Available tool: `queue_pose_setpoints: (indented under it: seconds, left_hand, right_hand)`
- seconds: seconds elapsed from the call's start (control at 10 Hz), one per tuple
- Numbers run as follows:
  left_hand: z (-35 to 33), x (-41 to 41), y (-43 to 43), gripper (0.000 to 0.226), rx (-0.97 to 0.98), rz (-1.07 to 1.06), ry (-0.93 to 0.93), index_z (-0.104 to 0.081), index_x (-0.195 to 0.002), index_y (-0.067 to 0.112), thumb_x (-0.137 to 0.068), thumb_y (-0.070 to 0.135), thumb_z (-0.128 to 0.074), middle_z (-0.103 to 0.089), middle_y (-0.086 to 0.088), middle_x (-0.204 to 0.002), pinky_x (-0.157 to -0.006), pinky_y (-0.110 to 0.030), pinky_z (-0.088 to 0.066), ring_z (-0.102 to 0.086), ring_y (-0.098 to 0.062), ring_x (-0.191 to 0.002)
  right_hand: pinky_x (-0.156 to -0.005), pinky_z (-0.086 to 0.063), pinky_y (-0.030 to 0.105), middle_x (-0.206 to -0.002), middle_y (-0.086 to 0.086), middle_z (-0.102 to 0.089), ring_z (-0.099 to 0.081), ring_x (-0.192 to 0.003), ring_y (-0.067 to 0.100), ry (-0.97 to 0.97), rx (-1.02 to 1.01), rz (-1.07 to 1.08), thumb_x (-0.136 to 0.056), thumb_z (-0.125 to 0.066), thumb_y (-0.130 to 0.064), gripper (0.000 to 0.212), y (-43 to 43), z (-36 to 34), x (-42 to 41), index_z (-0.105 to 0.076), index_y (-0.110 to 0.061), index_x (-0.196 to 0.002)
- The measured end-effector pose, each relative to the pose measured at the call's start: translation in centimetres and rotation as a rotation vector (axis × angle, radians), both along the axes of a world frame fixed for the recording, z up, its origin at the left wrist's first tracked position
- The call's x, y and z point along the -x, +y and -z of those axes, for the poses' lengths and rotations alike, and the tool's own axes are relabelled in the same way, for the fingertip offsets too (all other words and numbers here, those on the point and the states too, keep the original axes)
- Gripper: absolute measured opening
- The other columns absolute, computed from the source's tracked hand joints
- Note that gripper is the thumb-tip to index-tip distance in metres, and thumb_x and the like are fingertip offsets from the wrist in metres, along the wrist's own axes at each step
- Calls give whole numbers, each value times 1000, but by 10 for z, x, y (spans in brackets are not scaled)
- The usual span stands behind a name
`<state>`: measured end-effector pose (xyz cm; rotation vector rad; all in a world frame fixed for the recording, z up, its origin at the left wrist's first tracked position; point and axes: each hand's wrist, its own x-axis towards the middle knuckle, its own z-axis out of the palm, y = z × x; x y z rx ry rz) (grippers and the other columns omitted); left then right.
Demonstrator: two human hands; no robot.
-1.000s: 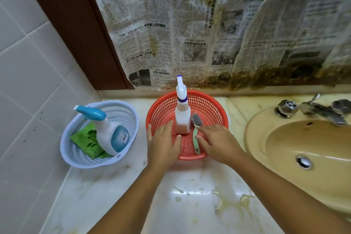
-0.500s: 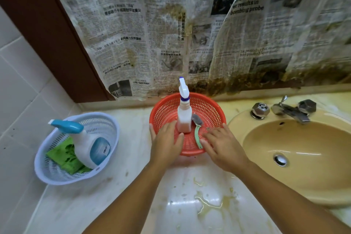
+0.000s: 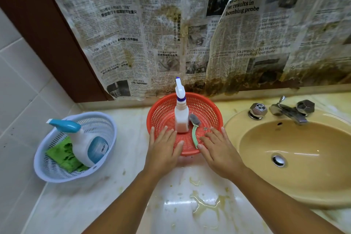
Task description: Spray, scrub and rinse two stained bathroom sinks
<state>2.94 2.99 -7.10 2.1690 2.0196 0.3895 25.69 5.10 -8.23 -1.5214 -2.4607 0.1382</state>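
Note:
A red plastic basket (image 3: 207,110) stands on the counter at the middle. In it a white spray bottle (image 3: 181,114) stands upright, and a green-handled scrub brush (image 3: 194,131) leans beside it. My left hand (image 3: 163,148) lies flat over the basket's near left rim with fingers straight. My right hand (image 3: 218,148) lies flat over the near right rim, its fingers close to the brush handle. Neither hand holds anything. A beige sink (image 3: 296,154) with a metal drain sits to the right.
A pale blue basket (image 3: 100,119) at the left holds a blue-capped spray bottle (image 3: 85,142) and a green sponge (image 3: 62,156). A chrome tap (image 3: 288,112) stands behind the sink. Stained newspaper (image 3: 171,34) covers the wall. Yellowish puddles (image 3: 205,203) lie on the counter.
The view has shifted so the sink shows more fully. My hands have spread flatter on the red basket's near rim, and my right hand has slid right, off the brush handle.

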Motion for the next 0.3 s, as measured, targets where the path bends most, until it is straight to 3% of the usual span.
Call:
queue_pose_setpoints:
  seconds: [0.1,0.3]
  left_hand:
    - [3,-1,-3,64,-3,-3,10,-40,-157,25,-107,58,-18,-39,9,-162,-123,-42,21,-15,-11,-157]
    - [-4,-2,-4,64,10,11,13,-42,-155,28,-105,59,-16,-42,12,-160,-125,-44,16,-19,-9,-155]
  right_hand:
    - [-129,2,44,-141,-2,-57,-31,-149,20,-6,-17,-14,-108,-20,-51,57,-2,2,-1,-59,-22,-138]
    - [-126,-9,49,-138,0,-62,-40,-145,23,-1,-74,-22,-108,-27,-50,54,-2,1,-2,-65,-22,-134]
